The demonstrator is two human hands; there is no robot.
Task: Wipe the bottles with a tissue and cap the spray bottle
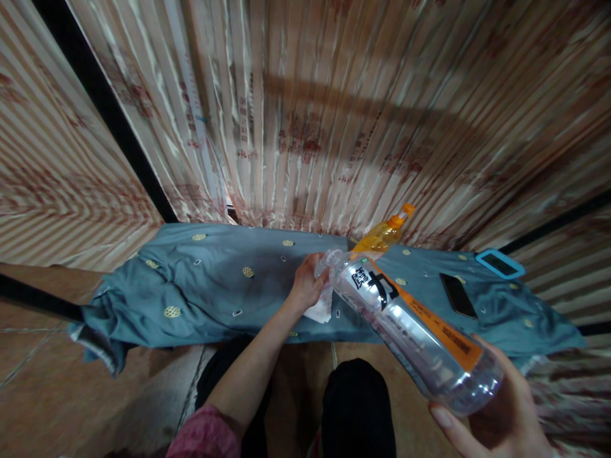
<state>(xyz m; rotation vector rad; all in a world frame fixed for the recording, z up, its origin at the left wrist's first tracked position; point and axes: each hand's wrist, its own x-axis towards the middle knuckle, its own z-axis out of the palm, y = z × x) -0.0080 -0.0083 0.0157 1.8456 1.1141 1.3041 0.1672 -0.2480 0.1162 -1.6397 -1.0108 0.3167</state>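
Observation:
My right hand [508,407] grips the base of a clear plastic bottle [382,318] with an orange and white label. The bottle lies slantwise in the air, its neck pointing left and away from me, and looks empty. At the neck, my left hand [308,284] is closed on a white tissue [321,310], which hangs below its fingers. The fingertips are partly hidden, so how firmly they touch the neck is unclear. Just beyond the bottle's neck is a yellow-orange bottle [379,238] with an orange top.
A grey-blue cloth with pineapple prints [214,286] covers the narrow table. On its right side lie a black phone [458,295] and a blue-framed device [500,263]. Pleated curtains [305,127] rise behind, with dark poles [109,114] at the sides. My knees [359,407] are below.

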